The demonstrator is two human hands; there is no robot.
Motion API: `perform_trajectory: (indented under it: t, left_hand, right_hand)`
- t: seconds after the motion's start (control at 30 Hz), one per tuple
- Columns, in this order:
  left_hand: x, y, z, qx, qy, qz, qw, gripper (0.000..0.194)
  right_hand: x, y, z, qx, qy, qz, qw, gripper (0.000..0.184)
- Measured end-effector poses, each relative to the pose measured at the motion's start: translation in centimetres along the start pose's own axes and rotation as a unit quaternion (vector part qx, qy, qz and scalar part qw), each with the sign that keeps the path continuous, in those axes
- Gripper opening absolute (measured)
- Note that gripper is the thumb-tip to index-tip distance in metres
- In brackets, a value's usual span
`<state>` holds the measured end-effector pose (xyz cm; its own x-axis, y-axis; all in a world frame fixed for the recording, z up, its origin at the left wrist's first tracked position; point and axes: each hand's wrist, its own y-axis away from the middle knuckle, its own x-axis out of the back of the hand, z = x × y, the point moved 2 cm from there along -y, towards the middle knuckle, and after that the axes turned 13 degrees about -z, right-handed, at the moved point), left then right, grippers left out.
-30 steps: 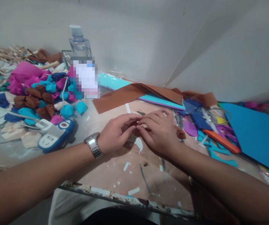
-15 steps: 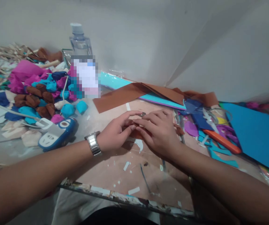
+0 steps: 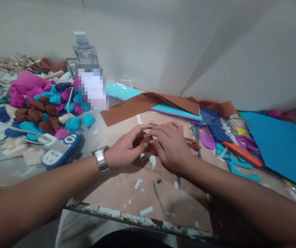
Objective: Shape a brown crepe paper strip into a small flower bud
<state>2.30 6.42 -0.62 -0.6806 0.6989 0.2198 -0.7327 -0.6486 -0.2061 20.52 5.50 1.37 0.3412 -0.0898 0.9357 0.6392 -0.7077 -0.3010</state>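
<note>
Over the middle of the table, my left hand point(image 3: 124, 145) wears a metal-band watch point(image 3: 102, 159) and has its thumb and fingers closed round a small bunched piece of brown crepe paper point(image 3: 146, 140). My right hand point(image 3: 174, 148) grips the same paper from the other side, fingertips bent over its top and thumb at its near side. Much of the paper is hidden by the fingers. Past my right hand, a twisted brown end point(image 3: 194, 143) sticks out; whether it joins the held piece I cannot tell.
A long brown paper strip point(image 3: 127, 108) lies behind my hands. At left are a heap of crumpled paper balls point(image 3: 73, 124), a blue-and-white power strip point(image 3: 62, 151) and a clear bottle point(image 3: 86, 51). An orange cutter point(image 3: 242, 154) and blue sheets point(image 3: 279, 144) lie at right.
My right fingers have curled in, and more of the brown paper shows between the hands. The view has shifted slightly.
</note>
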Motion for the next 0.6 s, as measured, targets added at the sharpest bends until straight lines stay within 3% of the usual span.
perform_trajectory:
  t: [0.33,0.6]
  left_hand:
    - [0.19,0.23,-0.30,-0.006,-0.126,0.030,0.992,0.055]
    - [0.49,0.25,0.29,0.022,-0.195,0.057,0.979,0.059]
  right_hand:
    - [0.47,0.24,0.49,-0.012,-0.009,0.077,0.997,0.014]
    - [0.56,0.12,0.52,-0.026,0.003,0.074,0.997,0.015]
